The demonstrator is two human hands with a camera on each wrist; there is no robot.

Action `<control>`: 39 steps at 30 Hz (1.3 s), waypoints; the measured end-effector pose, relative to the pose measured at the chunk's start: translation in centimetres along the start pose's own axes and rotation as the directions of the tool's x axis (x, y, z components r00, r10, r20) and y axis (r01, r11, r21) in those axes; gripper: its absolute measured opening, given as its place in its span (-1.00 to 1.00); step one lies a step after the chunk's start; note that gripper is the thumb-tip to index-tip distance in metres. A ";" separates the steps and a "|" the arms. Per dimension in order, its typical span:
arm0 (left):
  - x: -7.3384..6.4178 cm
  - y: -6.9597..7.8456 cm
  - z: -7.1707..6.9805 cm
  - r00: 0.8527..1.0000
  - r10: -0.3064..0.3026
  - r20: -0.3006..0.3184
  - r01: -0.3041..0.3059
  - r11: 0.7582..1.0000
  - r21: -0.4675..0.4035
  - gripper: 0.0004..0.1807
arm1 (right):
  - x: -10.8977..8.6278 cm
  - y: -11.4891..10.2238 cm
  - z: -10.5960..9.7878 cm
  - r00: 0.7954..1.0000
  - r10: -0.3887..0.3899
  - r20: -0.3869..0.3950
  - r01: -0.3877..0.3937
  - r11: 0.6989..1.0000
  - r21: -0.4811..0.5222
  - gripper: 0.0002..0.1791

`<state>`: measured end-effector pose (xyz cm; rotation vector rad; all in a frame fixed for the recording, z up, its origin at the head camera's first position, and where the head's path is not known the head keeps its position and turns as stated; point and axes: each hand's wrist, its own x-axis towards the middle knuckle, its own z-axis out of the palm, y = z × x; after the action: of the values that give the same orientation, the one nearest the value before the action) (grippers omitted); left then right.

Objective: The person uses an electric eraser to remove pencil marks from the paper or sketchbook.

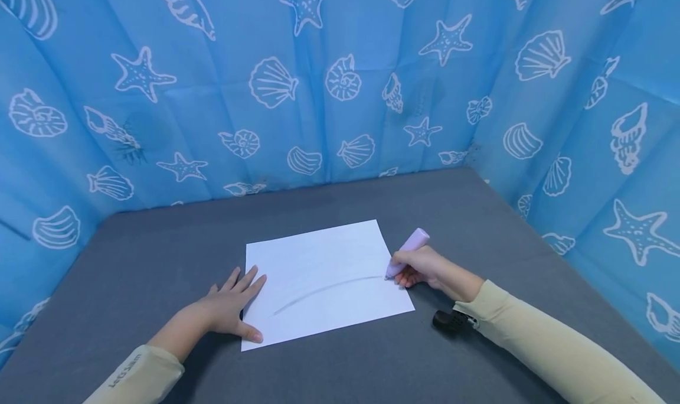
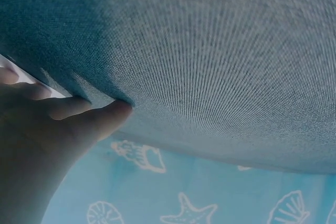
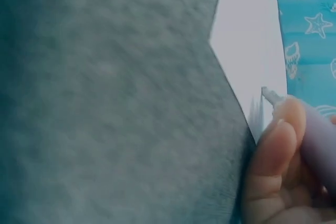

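Note:
A white sheet of paper (image 1: pixel 313 262) lies on the grey cloth, and a thin grey arc (image 1: pixel 329 287) runs across its lower half. My right hand (image 1: pixel 422 266) grips a thick lilac pen (image 1: pixel 411 246) near the sheet's right edge. The pen leans to the right, its tip at the arc's right end. In the right wrist view, thumb and finger pinch the lilac barrel (image 3: pixel 319 142) close behind the narrow tip. My left hand (image 1: pixel 228 306) rests with spread fingers over the paper's left edge. In the left wrist view, its fingers (image 2: pixel 102 118) reach down to the cloth.
Grey cloth (image 1: pixel 175 244) covers the table around the sheet. A blue curtain (image 1: pixel 212 103) with white shells and starfish hangs along the back and sides. Below the right cuff is a small black device (image 1: pixel 450 321).

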<state>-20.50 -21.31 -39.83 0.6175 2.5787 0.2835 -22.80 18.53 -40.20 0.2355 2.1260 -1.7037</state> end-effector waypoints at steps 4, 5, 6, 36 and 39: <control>0.0 -0.2 0.2 1.000 -0.006 0.001 0.006 1.000 -0.002 0.33 | -0.1 0.0 0.1 1.000 0.008 0.027 -0.008 1.000 -0.002 -0.76; 0.0 -0.3 0.3 1.000 -0.007 0.000 0.007 1.000 0.001 0.33 | -0.1 0.1 0.2 0.999 0.006 0.032 -0.006 1.000 0.005 -0.76; 0.0 -0.4 0.4 1.000 -0.007 -0.002 0.007 1.000 0.005 0.33 | -0.1 0.1 0.2 0.999 0.006 0.040 -0.007 1.000 0.011 -0.75; 0.2 -0.2 0.2 1.000 -0.012 0.022 0.013 1.000 -0.009 0.34 | -0.2 -0.4 0.4 0.999 0.007 0.053 -0.010 0.998 0.057 -0.76; 0.1 -0.1 0.2 1.000 -0.011 0.016 0.011 1.000 -0.006 0.34 | -0.3 -0.4 0.3 0.998 0.013 0.061 -0.019 0.995 0.099 -0.73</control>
<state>-20.54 -21.38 -40.06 0.6009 2.5642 0.2809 -22.63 18.16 -39.82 0.2261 1.9941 -1.7873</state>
